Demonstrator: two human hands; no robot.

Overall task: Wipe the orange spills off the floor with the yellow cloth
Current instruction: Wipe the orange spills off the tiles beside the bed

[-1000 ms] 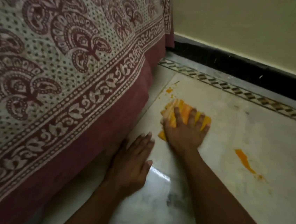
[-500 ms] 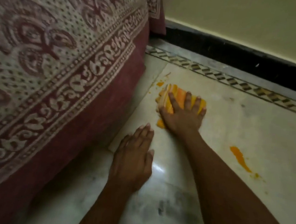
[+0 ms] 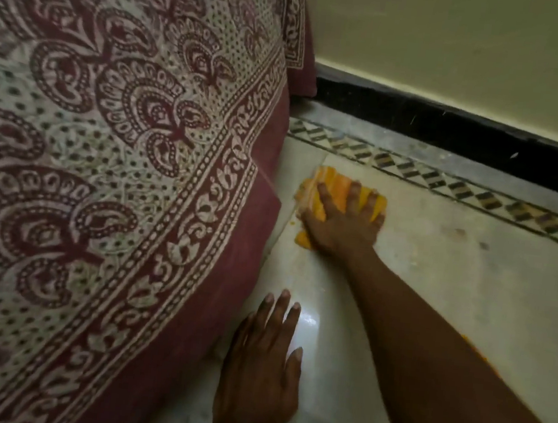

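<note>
The yellow cloth (image 3: 333, 189) lies bunched on the pale marble floor (image 3: 452, 281), close to the patterned border strip. My right hand (image 3: 343, 223) presses flat on top of it, fingers spread, with the forearm reaching in from the lower right. Part of the cloth sticks out beyond the fingertips and beside the wrist. My left hand (image 3: 263, 364) rests flat on the floor nearer to me, holding nothing. A sliver of an orange spill (image 3: 473, 349) peeks out behind my right forearm; the rest of it is hidden.
A maroon and cream printed bedcover (image 3: 102, 175) hangs down on the left and reaches the floor right beside the cloth. A cream wall (image 3: 459, 51) with a black skirting (image 3: 452, 126) runs behind the checkered floor border (image 3: 445, 184).
My right hand has pushed the cloth away from me toward the border strip, over the small orange spot that lay there. The view has moved closer; my forearm now covers the right-hand spill.
</note>
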